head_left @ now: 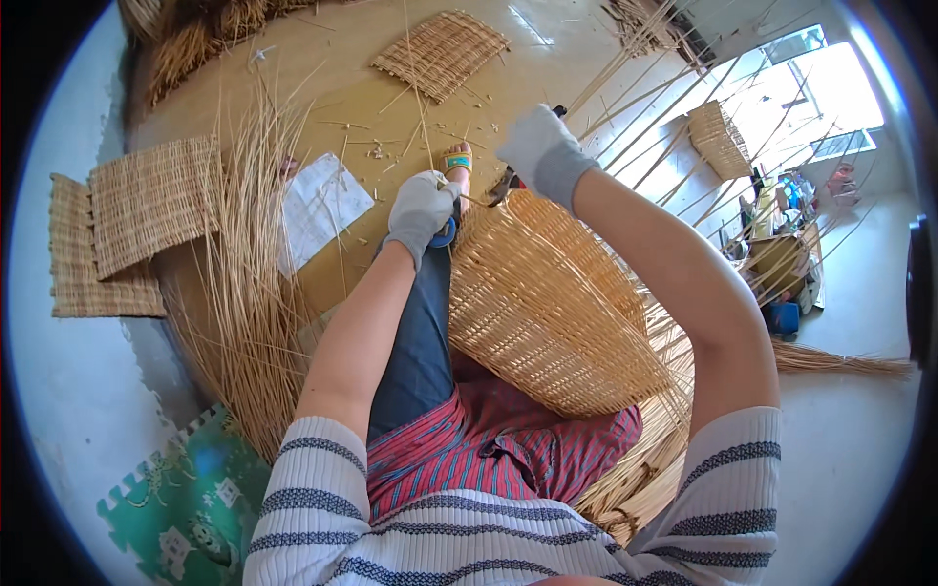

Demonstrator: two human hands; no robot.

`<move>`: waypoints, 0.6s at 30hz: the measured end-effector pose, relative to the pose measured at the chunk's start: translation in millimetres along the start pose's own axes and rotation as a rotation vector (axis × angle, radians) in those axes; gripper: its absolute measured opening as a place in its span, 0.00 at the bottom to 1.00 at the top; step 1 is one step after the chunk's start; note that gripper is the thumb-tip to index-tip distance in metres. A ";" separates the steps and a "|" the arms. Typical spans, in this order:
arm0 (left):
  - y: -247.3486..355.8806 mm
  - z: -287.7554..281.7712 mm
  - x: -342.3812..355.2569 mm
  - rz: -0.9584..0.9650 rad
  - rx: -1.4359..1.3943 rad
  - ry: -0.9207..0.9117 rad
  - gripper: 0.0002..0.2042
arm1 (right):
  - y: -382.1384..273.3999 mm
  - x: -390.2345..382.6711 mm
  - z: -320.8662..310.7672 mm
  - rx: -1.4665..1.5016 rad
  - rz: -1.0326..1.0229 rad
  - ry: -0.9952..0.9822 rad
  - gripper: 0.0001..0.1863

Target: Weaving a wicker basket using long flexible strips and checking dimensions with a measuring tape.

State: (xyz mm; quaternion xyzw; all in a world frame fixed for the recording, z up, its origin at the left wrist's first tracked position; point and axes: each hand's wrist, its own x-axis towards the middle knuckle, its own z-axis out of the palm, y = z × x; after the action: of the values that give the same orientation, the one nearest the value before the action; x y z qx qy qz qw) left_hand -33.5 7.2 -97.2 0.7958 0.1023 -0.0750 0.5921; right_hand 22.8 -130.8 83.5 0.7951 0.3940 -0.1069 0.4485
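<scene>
A half-woven wicker basket (547, 293) rests tilted across my lap, with long loose canes (650, 127) sticking out at its far right. My left hand (422, 210), in a pale grey work glove, is closed at the basket's far-left edge, pinching a thin cane strand (477, 201). Close by on the right, my gloved right hand (542, 151) is wrapped round what look like pruning shears (501, 186). Their dark hooked tip is at the basket's rim, beside the strand; most of the handle is hidden. Below my left hand shows a blue round thing (445, 232), partly covered.
Long canes (249, 283) lie piled on my left, next to a white sheet (322, 210). Woven panels (156, 205) lean at the left wall; another panel (442, 54) lies ahead among scraps. A cluttered shelf (782, 244) stands right. Green foam mats (200, 498) lie lower left.
</scene>
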 end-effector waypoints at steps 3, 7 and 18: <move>-2.5 4.9 1.1 0.019 0.000 0.036 0.12 | -1.7 11.3 -2.6 0.021 0.003 -0.107 0.09; 0.0 5.6 -3.6 0.093 0.034 0.091 0.13 | -1.1 18.5 -7.3 0.028 -0.007 -0.188 0.11; 13.1 8.6 -14.2 0.157 0.042 0.205 0.19 | 8.2 15.6 10.6 0.120 -0.080 -0.130 0.10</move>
State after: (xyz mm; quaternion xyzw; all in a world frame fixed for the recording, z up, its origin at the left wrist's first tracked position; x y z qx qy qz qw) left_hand -43.9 -5.8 -84.1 0.8170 0.0981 0.0512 0.5660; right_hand 41.1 -133.3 74.4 0.7955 0.3882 -0.1994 0.4203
